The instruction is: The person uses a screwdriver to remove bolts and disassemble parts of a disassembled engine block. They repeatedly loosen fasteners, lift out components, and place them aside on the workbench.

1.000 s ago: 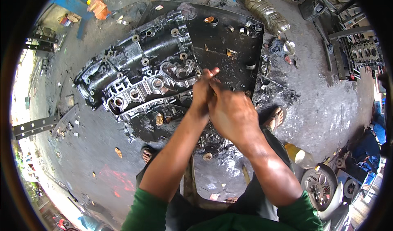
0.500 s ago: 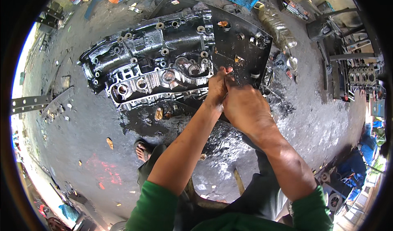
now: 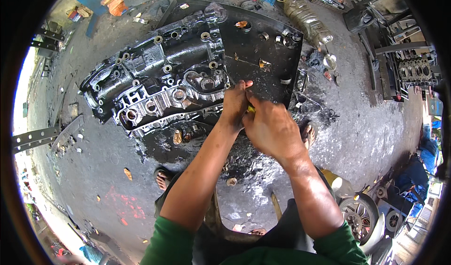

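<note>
A wet, oily engine cylinder head (image 3: 164, 67) lies on a black metal tray (image 3: 282, 93), its ports and bolt holes facing up. At its near right end my left hand (image 3: 235, 103) is closed, one fingertip sticking out past the edge. My right hand (image 3: 275, 128) presses close against it, fingers curled round something with a yellow part (image 3: 251, 109) that shows between the two hands. Most of that object is hidden, so its kind cannot be told. What my left fingers grip is also hidden.
Metal rings and a small cup (image 3: 289, 39) lie on the tray with dry leaves. Beyond it rests a dirty plastic bottle (image 3: 307, 20). A perforated metal bar (image 3: 35, 138) juts in at left. A wheel (image 3: 359, 218) stands at lower right; another engine part (image 3: 416, 70) sits far right.
The whole view has shifted, so the cylinder head and tray sit further left. My hands stay together near its right end, a little further left in view. Something yellow now shows between them.
</note>
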`<state>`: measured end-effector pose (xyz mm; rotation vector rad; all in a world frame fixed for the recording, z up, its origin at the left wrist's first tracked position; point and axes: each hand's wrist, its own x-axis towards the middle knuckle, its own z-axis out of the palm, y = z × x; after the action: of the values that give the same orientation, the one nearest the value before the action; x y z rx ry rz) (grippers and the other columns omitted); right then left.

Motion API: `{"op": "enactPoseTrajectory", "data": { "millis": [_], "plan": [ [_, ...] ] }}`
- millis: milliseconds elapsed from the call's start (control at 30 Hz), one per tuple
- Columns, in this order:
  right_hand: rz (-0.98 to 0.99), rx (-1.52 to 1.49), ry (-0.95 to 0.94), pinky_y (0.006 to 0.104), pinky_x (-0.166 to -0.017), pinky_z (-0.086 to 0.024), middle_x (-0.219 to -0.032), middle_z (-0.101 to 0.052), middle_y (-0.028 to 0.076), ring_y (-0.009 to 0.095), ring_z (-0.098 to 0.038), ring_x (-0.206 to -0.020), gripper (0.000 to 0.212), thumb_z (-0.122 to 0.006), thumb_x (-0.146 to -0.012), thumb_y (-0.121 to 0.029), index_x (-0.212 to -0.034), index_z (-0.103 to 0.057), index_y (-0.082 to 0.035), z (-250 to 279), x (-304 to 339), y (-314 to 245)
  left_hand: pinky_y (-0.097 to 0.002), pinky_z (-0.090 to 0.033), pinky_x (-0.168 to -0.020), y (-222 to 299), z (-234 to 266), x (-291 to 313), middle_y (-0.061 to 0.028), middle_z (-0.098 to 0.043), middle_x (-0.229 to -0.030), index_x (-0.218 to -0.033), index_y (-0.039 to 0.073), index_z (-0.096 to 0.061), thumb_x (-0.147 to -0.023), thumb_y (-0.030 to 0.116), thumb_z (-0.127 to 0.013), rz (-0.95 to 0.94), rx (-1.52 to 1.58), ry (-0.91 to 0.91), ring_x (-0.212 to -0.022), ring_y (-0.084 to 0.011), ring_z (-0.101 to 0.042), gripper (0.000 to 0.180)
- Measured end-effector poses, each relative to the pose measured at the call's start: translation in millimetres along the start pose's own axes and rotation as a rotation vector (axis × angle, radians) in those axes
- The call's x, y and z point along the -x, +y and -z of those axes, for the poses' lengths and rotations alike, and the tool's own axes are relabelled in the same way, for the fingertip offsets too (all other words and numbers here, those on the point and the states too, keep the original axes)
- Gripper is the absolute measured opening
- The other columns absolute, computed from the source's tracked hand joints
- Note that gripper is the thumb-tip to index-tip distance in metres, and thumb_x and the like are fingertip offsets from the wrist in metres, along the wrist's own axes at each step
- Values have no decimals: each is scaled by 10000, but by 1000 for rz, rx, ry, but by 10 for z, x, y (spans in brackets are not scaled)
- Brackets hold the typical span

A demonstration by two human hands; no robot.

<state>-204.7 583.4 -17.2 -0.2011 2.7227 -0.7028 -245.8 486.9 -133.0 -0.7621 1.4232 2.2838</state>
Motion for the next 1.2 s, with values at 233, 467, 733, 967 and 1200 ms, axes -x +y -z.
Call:
{"op": "enactPoseTrajectory", "data": {
  "millis": [233,467,733,967,1200],
  "plan": [
    [-46,-26,-123,481,-885,-513,-943,-669,288,451,-650,-924,377,-528,-856,-194,-1172,-606,-3,96,-114,-152,-304,-469,-648,70,38,75,-16,-546,-788,-1131,7,-575,-1022,245,-439,15,256,2,-700,-115,-530,295],
    [-94,-28,-103,472,-864,-508,-923,-662,269,415,-658,-903,425,-531,-836,-208,-1212,-611,-27,196,-63,-109,-339,-496,-680,110,-92,122,-58,-565,-891,-1139,11,-560,-1023,251,-438,114,156,6,-763,-165,-568,293],
    [-68,-65,-211,460,-930,-496,-1015,-669,259,410,-645,-995,393,-520,-845,-225,-1161,-638,-24,264,-182,-122,-380,-495,-686,171,-103,106,-64,-545,-894,-1099,68,-546,-1019,258,-459,146,344,124,-800,-187,-550,223],
    [-139,2,-153,420,-740,-544,-701,-662,217,326,-699,-682,406,-562,-834,-223,-1188,-647,-43,392,-187,-40,-368,-510,-589,130,-214,127,-78,-556,-887,-1109,59,-538,-1037,339,-440,161,481,-2,-687,-212,-565,305],
    [-175,-6,-231,468,-953,-483,-1071,-661,256,418,-626,-1049,393,-496,-868,-251,-1162,-618,-21,246,-161,-56,-368,-505,-629,84,-143,140,-64,-552,-874,-1111,61,-536,-1041,337,-424,125,485,-16,-702,-197,-562,306]
  ]
}}
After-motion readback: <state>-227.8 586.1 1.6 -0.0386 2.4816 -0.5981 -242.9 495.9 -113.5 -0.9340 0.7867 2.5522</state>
